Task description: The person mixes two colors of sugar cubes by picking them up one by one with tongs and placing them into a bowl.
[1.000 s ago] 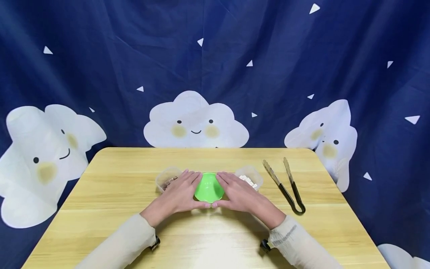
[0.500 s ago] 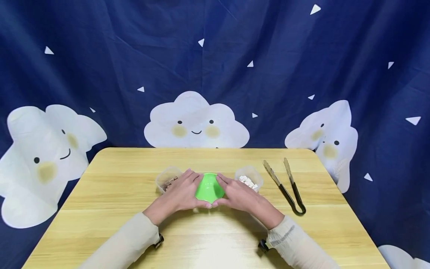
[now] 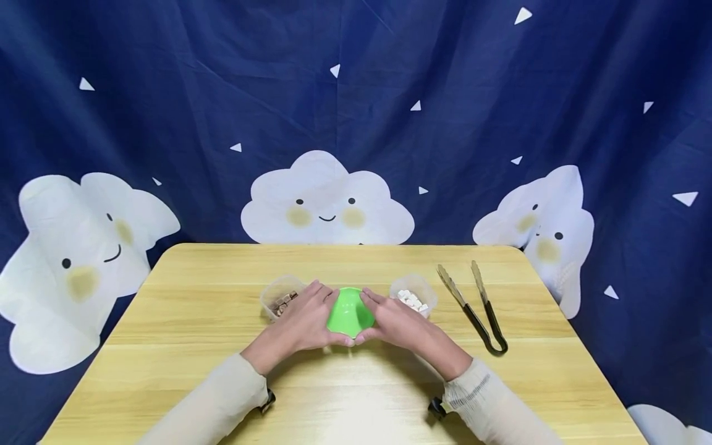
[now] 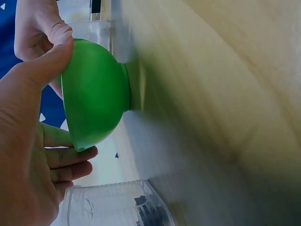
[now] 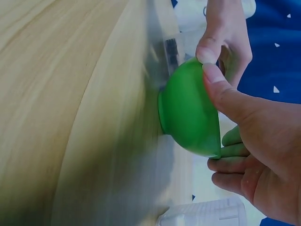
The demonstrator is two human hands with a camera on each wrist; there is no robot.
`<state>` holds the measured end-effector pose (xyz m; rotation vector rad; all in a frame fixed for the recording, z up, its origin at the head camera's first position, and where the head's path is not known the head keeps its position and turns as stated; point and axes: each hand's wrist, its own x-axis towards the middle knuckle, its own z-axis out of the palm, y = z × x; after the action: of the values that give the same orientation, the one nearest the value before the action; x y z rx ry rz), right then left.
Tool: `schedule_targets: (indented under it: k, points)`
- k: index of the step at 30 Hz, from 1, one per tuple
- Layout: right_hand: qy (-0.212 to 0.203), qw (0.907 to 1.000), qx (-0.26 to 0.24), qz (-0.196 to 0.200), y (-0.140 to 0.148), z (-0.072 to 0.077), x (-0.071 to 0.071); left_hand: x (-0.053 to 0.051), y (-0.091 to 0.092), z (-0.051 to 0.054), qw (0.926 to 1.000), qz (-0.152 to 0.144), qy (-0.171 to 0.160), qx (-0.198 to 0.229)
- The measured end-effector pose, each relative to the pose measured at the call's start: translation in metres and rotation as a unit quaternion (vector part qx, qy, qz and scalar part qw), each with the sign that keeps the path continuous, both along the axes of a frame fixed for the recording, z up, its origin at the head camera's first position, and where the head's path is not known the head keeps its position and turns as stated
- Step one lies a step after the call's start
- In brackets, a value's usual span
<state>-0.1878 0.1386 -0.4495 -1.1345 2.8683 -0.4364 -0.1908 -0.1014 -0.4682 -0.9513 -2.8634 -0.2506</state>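
A green bowl (image 3: pixel 350 313) stands upright between two clear containers, gripped from both sides. My left hand (image 3: pixel 305 316) holds its left side, thumb at the near rim and fingers round the far side. On the right side my right hand (image 3: pixel 396 321) holds it the same way, the two thumbs meeting at the near rim. In the left wrist view the bowl (image 4: pixel 94 94) shows its outer wall and foot close to the table. The right wrist view shows the bowl (image 5: pixel 188 110) between thumb and fingers, its foot at or just above the tabletop; I cannot tell which.
Left of the bowl is a clear container (image 3: pixel 269 295) with brown pieces, partly behind my left hand. A clear container (image 3: pixel 427 293) with white pieces stands to the right. Tongs (image 3: pixel 473 316) with black handles lie spread further right on the wooden table (image 3: pixel 222 266). A blue curtain hangs behind.
The bowl and both hands have shifted very slightly to the right in the head view, which has itself moved a little. Both hands keep their hold on the bowl.
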Motion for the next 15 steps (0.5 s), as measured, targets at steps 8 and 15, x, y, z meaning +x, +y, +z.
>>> schedule_targets:
  k: [8,15]
  points:
    - [-0.008,0.9999,-0.002,-0.007,0.0024,0.0015,0.0058,0.004,0.0026,-0.0012,0.9997,0.005,0.021,-0.009]
    - [-0.019,0.9997,-0.01,-0.011,0.0042,0.0002,0.0098,0.0093,0.0044,-0.0023,0.9995,0.011,0.027,-0.01]
